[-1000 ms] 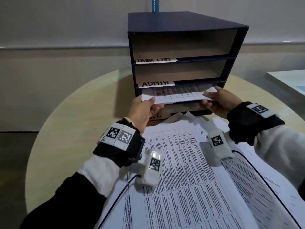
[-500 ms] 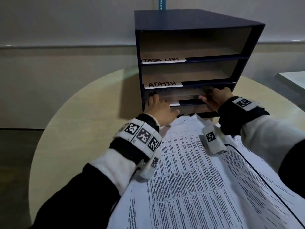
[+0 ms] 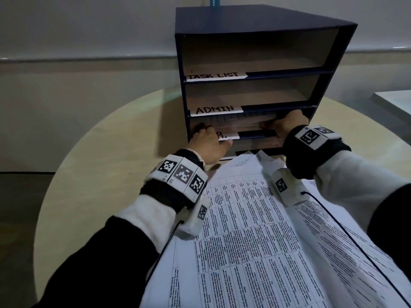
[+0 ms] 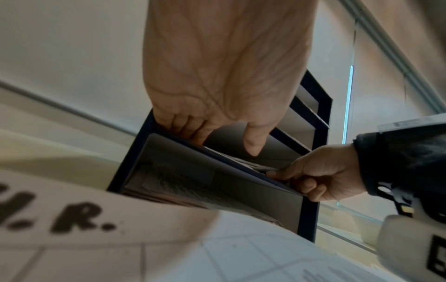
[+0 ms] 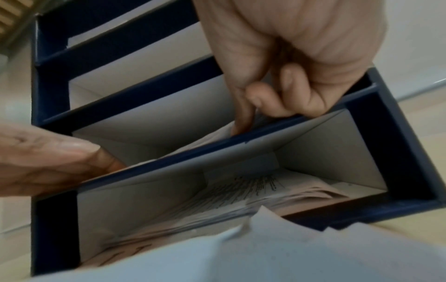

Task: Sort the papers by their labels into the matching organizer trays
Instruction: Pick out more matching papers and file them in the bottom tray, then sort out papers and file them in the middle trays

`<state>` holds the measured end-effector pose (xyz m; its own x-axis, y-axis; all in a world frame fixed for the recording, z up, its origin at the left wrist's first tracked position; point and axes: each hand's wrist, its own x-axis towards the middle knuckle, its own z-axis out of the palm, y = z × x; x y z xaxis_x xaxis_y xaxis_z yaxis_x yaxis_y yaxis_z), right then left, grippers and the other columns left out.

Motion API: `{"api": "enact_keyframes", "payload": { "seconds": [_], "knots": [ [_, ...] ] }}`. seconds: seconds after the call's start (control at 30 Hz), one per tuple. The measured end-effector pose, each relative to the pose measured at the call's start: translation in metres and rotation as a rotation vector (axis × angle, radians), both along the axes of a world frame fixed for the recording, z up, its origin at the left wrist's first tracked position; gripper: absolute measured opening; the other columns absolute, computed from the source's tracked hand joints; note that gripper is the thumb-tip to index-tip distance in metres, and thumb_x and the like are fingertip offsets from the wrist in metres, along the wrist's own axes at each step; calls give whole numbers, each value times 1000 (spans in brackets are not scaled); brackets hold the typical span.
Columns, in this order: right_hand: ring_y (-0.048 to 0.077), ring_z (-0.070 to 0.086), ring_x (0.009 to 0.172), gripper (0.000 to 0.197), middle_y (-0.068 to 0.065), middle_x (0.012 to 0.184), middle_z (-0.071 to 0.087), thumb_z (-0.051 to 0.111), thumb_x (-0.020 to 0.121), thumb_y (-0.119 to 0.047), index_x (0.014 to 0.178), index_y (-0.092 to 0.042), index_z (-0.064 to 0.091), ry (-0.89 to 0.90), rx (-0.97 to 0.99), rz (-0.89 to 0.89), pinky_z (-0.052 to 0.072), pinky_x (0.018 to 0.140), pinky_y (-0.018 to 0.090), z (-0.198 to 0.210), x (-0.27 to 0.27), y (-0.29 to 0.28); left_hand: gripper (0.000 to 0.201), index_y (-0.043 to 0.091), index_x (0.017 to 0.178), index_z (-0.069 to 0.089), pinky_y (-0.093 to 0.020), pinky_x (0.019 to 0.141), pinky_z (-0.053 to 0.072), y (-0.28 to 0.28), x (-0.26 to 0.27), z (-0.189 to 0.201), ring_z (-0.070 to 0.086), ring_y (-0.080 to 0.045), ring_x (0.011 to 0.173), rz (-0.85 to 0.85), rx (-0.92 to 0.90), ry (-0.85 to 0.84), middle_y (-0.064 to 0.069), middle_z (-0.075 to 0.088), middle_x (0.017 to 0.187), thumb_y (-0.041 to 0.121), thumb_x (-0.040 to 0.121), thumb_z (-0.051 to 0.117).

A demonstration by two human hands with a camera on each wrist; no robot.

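A dark blue organizer (image 3: 262, 21) stands at the back of the table, with trays labelled TASK LIST, ADMIN and H.R. (image 3: 226, 136). A printed paper (image 3: 240, 123) lies almost fully inside the H.R. tray, also seen as paper (image 5: 212, 141). My left hand (image 3: 206, 143) reaches straight fingers into that tray's left end, with the thumb (image 4: 251, 150) extended. At the tray's right end my right hand (image 3: 287, 125) pinches the paper's edge, thumb on top and fingers curled at the shelf lip. The bottom tray holds more papers (image 5: 241, 194).
A spread pile of printed sheets (image 3: 255, 230) covers the round wooden table (image 3: 100, 174) in front of the organizer, under both forearms. A white surface (image 3: 395, 101) sits at the far right. The wall runs close behind the organizer.
The paper stuck out of the H.R. tray a second ago, held at both ends. Both hands have pushed it in and now sit at the tray mouth.
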<state>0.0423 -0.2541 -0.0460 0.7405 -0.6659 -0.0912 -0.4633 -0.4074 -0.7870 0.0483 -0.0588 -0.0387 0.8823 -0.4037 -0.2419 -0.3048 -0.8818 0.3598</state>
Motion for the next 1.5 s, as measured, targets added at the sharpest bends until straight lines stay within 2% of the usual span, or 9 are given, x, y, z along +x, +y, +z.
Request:
{"api": "enact_keyframes", "payload": {
  "seconds": [0.23, 0.33, 0.43, 0.6, 0.87, 1.07, 1.27, 1.4, 1.5],
  "knots": [
    [25, 55, 76, 38, 14, 90, 57, 74, 74, -43, 82, -9, 59, 116, -102, 168, 48, 49, 24, 15, -21, 5, 61, -1, 140, 27, -33, 104, 32, 4, -8, 8, 34, -31, 133, -43, 12, 4, -20, 31, 145, 41, 97, 38],
    [15, 54, 51, 31, 13, 80, 57, 70, 78, -36, 70, -9, 58, 116, -136, 216, 41, 35, 19, 22, -39, 4, 35, 7, 119, 48, -28, 84, 37, 12, -20, 17, 49, -24, 108, -95, -59, -8, -11, 49, 117, 34, 97, 41],
    [9, 52, 36, 26, 9, 59, 54, 64, 84, -25, 69, -4, 61, 109, -135, 312, 46, 41, 19, 29, -64, 12, 29, 7, 110, 56, -27, 82, 40, 28, -35, 20, 54, -20, 98, -119, -144, -45, -8, 57, 113, 29, 98, 41],
    [17, 54, 67, 28, 13, 96, 65, 57, 90, -23, 109, -3, 65, 229, -106, 616, 46, 61, 24, 34, -109, 39, 37, 7, 126, 52, -29, 85, 42, 57, -46, 11, 52, -22, 111, -54, 16, 82, -7, 55, 125, 26, 95, 50],
    [13, 56, 85, 25, 5, 104, 65, 60, 88, -30, 105, -12, 68, 357, -356, 797, 45, 75, 24, 9, -140, 61, 63, 7, 131, 45, -36, 97, 41, 67, -53, -6, 49, -28, 118, 56, 51, 91, -12, 50, 133, 23, 77, 74],
    [15, 51, 97, 28, 5, 112, 60, 60, 88, -28, 111, -13, 65, 354, -405, 778, 37, 80, 22, 2, -150, 61, 23, 4, 109, 60, -27, 76, 40, 61, -61, -5, 55, -26, 101, -1, -97, -115, -14, 57, 119, 3, 86, 59],
    [21, 42, 125, 74, 2, 140, 40, 75, 74, -30, 138, -19, 38, 254, -471, 754, 35, 105, 32, 9, -155, 55, 19, 8, 103, 65, -22, 66, 43, 43, -94, 12, 59, -16, 87, -257, -238, 97, -4, 62, 99, 20, 93, 53],
    [21, 55, 97, 24, -4, 95, 62, 78, 70, -27, 87, -24, 62, 363, -564, 793, 45, 89, 34, 10, -162, 50, 27, 8, 84, 64, -12, 53, 37, 26, -106, 11, 51, -1, 59, -282, -307, 215, 1, 57, 70, 23, 98, 45],
    [19, 49, 73, 40, -5, 64, 49, 76, 71, -17, 52, -21, 41, 385, -587, 861, 37, 66, 25, 3, -172, 46, 33, 10, 79, 60, -17, 55, 42, 26, -99, 8, 53, -8, 62, -73, -438, 353, -1, 59, 73, 24, 100, 39]
  ]
}}
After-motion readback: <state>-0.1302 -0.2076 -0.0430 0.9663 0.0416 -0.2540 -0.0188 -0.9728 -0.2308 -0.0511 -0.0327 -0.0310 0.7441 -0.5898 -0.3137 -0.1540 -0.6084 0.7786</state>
